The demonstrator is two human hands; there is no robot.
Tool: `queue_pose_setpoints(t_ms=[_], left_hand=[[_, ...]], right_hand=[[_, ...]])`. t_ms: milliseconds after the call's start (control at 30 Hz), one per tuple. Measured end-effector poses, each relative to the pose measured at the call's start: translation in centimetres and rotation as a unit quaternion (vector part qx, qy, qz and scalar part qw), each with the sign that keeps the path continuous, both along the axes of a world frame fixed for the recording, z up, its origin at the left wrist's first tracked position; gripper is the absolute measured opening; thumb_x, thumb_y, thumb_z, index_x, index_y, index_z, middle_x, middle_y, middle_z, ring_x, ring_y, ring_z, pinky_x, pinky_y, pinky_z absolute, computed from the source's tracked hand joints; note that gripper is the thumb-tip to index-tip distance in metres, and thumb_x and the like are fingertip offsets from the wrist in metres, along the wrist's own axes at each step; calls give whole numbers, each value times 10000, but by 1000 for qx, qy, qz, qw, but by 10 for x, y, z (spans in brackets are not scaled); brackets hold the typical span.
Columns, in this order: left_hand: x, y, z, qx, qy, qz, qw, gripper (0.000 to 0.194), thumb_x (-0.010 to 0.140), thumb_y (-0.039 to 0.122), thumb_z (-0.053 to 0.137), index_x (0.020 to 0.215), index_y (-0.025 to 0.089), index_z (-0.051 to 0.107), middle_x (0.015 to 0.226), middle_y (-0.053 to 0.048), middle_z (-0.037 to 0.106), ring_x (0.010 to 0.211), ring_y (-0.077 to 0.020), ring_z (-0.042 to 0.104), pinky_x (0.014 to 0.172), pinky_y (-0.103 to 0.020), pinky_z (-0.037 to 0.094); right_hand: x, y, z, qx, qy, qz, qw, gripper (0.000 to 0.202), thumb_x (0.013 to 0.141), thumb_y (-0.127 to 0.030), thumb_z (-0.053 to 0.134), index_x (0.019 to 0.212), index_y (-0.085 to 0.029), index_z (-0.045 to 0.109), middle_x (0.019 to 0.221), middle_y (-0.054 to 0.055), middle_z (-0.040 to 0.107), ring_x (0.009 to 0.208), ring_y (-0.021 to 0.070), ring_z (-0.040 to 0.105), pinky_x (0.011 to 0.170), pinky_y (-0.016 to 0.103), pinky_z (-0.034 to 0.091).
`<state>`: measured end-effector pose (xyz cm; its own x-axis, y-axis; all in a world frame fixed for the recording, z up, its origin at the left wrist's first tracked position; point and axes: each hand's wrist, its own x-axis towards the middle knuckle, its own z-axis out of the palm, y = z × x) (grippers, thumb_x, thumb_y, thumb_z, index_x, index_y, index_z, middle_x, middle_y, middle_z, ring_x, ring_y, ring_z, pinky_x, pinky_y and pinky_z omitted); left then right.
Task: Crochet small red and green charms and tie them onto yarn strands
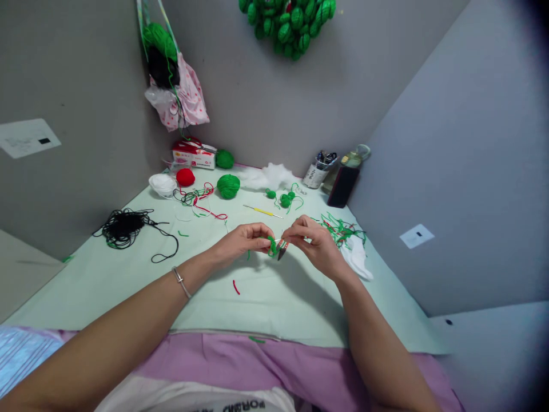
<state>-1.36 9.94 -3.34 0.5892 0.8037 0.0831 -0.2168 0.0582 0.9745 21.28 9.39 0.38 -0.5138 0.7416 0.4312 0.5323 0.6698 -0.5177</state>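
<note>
My left hand [253, 237] is closed, pinching a small piece of looped green yarn [273, 246] between thumb and fingers. Close beside it, my right hand [311, 240] is also closed, its thumb and fingertips pressed together. Under those fingertips shows a small dark pointed piece [282, 252] with red and white at its upper end; its kind is unclear. A thin pale line spans the gap between the hands, too fine to tell whether it is thread or a needle. Beyond the hands lies a yellow-handled crochet hook [262, 212].
Green yarn balls [228, 186], a red ball [185, 177], a white ball [163, 185] and stuffing [270, 176] stand behind. Black yarn [124, 228] lies left; yarn scraps [338, 229] and a white cloth [357, 257] lie right. A pen cup [315, 173] and dark phone-like slab [343, 186] stand back right.
</note>
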Motion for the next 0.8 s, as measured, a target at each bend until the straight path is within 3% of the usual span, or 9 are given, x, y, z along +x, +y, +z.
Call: queue_pose_setpoints(t_ms=[300, 500, 600, 800], left_hand=[[0, 0, -1, -4, 22, -18, 1000, 193, 813, 307, 682, 941, 171, 633, 777, -5, 602, 659, -109, 550, 647, -247, 459], [1, -1, 1, -20, 1, -1, 1000, 206, 797, 292, 707, 923, 152, 624, 787, -14, 624, 694, -119, 600, 724, -278, 482], [3, -1, 0, -38, 5, 21, 999, 205, 776, 290, 720, 889, 147, 626, 780, -10, 621, 707, -121, 599, 753, -287, 478], [9, -2, -4, -58, 21, 44, 997, 199, 727, 276, 721, 803, 148, 590, 785, -14, 622, 753, -146, 622, 781, -305, 470]], right_hand=[[-5, -1, -3, -29, 25, 22, 999, 153, 934, -279, 579, 915, -253, 728, 823, 37, 571, 786, 165, 557, 676, 295, 436], [-12, -1, -10, -51, 74, -18, 996, 89, 894, -280, 633, 928, -229, 698, 840, 43, 621, 762, 166, 580, 659, 290, 454], [-18, -5, -12, -64, 76, -6, 995, 125, 913, -281, 598, 993, -239, 685, 894, 50, 655, 757, 163, 604, 654, 287, 469], [-29, -13, -17, -4, 25, 7, 1000, 156, 941, -226, 545, 977, -239, 696, 896, 58, 677, 792, 174, 636, 694, 297, 483]])
